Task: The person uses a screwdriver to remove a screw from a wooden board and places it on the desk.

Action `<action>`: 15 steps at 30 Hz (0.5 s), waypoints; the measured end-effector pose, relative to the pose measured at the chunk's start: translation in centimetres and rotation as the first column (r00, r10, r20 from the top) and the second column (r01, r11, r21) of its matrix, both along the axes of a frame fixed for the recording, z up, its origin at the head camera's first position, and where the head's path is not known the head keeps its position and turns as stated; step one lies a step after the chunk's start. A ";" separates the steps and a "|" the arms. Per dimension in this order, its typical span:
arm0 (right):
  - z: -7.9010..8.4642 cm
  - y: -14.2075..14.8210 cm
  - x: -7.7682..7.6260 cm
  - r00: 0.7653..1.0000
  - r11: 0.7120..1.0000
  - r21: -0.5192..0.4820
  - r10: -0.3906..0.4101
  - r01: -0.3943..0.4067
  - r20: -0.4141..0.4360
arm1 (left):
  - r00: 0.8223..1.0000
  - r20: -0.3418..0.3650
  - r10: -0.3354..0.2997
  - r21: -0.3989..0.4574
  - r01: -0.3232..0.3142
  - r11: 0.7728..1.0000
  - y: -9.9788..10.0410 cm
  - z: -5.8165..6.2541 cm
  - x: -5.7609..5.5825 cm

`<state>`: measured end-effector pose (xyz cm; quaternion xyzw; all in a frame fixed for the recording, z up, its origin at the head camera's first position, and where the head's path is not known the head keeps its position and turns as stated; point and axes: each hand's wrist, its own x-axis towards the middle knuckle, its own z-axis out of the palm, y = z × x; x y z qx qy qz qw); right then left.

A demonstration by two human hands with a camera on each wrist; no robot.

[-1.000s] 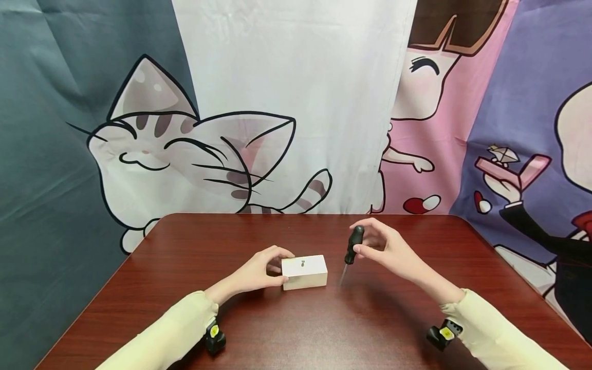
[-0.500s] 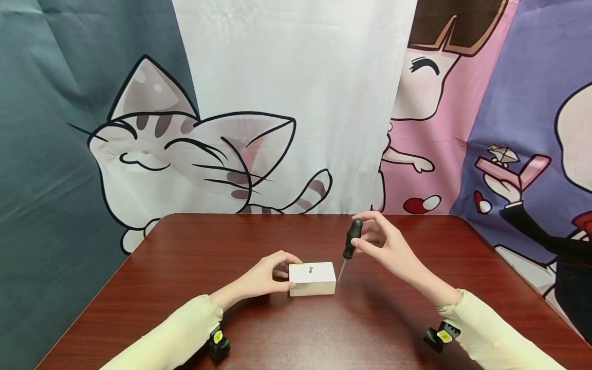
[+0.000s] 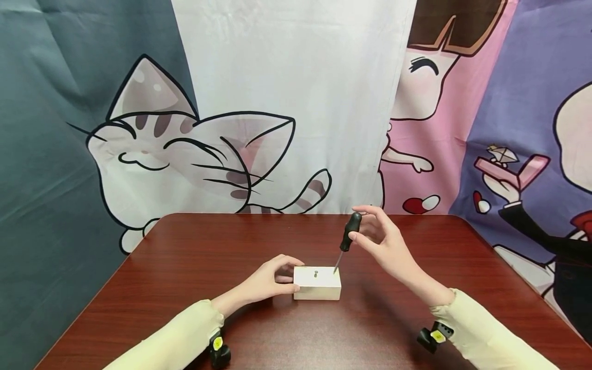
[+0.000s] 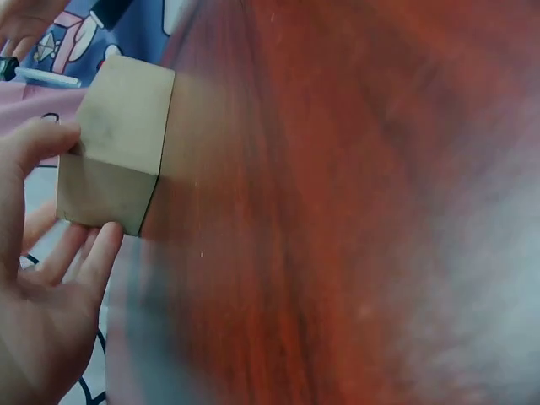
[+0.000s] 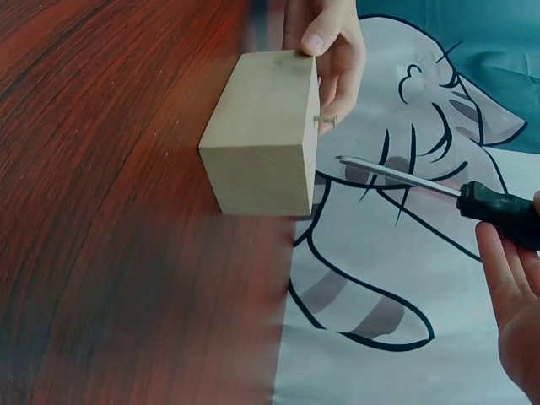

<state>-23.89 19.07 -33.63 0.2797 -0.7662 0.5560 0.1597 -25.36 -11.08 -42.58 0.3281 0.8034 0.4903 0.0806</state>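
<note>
A pale wooden block (image 3: 316, 293) stands on the table, with a small screw (image 5: 327, 120) poking up from its top face. My left hand (image 3: 268, 280) grips the block's left end, thumb in front and fingers behind. In my right hand (image 3: 384, 244) is a black-handled screwdriver (image 3: 350, 232), pinched by the handle between thumb and fingers. Its metal shaft slants down to the left. In the head view the tip overlaps the block's right end; the right wrist view shows the tip above the top face, apart from the screw.
The dark red-brown wooden table (image 3: 208, 241) has rounded far corners. Behind it hangs a cloth backdrop (image 3: 296, 61) printed with a cartoon cat and figures. A small black camera (image 3: 435, 336) sits at the right cuff, another camera (image 3: 219, 352) at the left.
My left hand has slid the block right and a little closer to me. My right hand has brought the screwdriver left and slightly up, so its tip now lies over the block in the head view.
</note>
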 end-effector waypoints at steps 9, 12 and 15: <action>0.2 -1.5 0.2 1.000 1.000 -0.031 0.006 -0.006 0.002 | 0.995 0.026 0.092 0.058 -0.094 0.994 -0.2 -0.2 0.9; 0.1 -1.8 0.1 1.000 0.999 -0.032 0.022 -0.021 0.006 | 0.995 0.035 0.090 0.076 -0.092 0.993 -0.1 -0.3 1.1; 0.0 -2.2 0.1 0.999 0.998 -0.041 0.040 -0.040 0.008 | 0.995 0.046 0.094 0.091 -0.097 0.991 -0.1 -0.3 1.3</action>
